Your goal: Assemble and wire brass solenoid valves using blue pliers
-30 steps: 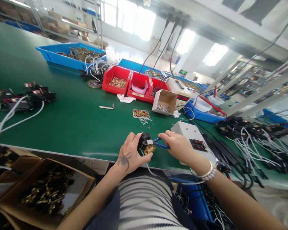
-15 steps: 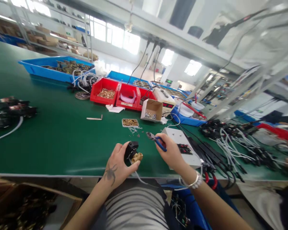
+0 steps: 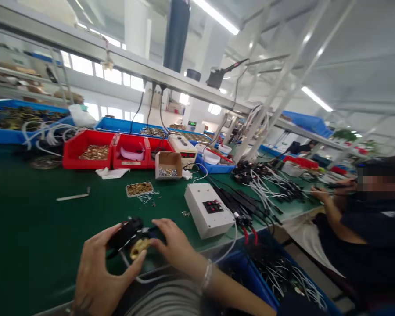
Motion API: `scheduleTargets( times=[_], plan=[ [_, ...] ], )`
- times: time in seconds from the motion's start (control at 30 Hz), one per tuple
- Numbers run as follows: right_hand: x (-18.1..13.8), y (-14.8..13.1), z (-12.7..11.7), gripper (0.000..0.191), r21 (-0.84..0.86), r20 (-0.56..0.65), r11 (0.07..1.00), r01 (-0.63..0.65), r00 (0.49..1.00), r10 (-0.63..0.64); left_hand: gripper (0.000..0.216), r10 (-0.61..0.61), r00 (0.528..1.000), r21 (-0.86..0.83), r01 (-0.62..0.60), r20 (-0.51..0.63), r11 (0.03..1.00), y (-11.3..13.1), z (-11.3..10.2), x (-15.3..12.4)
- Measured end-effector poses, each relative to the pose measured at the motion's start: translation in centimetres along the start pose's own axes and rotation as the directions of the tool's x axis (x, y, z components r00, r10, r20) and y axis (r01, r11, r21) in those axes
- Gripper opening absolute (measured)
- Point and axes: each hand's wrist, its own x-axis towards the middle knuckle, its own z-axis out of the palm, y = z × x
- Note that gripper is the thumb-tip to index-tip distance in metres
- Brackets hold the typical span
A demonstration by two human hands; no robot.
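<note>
My left hand (image 3: 100,272) is closed round a black housing (image 3: 127,235), its thumb against the brass fitting (image 3: 139,249) on it. A white cable comes off the housing and runs towards my lap. In my right hand (image 3: 174,245) are blue-handled cutting pliers (image 3: 158,231); the fingers hide most of them. The jaws of the pliers meet the housing beside the brass fitting, though blur hides whether they grip anything. Beyond my hands lies a small tray of brass pieces (image 3: 139,189), with cotter-like pins (image 3: 147,197) scattered by it.
A white switch box (image 3: 207,210) sits right of my hands. Red bins (image 3: 88,160) and a carton of small metal parts (image 3: 167,166) line the back. Black parts with white cables (image 3: 266,182) lie further right, near a co-worker (image 3: 358,219). A thin metal tool (image 3: 73,197) lies left.
The view has swung to the right, bringing a co-worker into sight. My right hand has brought the pliers over to the housing in my left hand; before, they were apart.
</note>
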Motion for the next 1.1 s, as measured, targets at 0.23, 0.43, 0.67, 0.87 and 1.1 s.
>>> scheduleTargets(
  times=[0.23,0.43,0.67,0.87,1.1],
  plan=[
    [-0.9,-4.9,-3.4,0.07,0.766,0.208,0.61,-0.204,0.976,0.064,0.05,0.35,0.936,0.025,-0.349,-0.044,0.937,4.6,-1.2,1.4],
    [-1.8,-6.8,-4.5,0.087,0.896,0.237,0.391,-0.209,0.971,-0.024,0.047,0.413,0.909,0.0,-0.414,-0.048,0.91,6.5,-2.4,1.5],
    [-1.7,-7.6,-4.6,0.068,0.913,0.214,0.352,-0.207,0.977,0.02,0.05,0.403,0.913,-0.021,-0.405,-0.062,0.914,7.4,-2.4,1.5],
    [-1.3,-7.7,-4.3,0.069,0.901,0.199,0.376,-0.215,0.977,0.081,0.043,0.424,0.904,0.023,-0.423,-0.057,0.906,6.9,-2.1,1.5],
    [-0.3,-7.1,-2.7,0.067,0.873,0.198,0.391,-0.291,0.945,0.262,0.031,0.388,0.917,-0.002,-0.39,-0.09,0.921,4.8,-1.1,1.0]
  ],
)
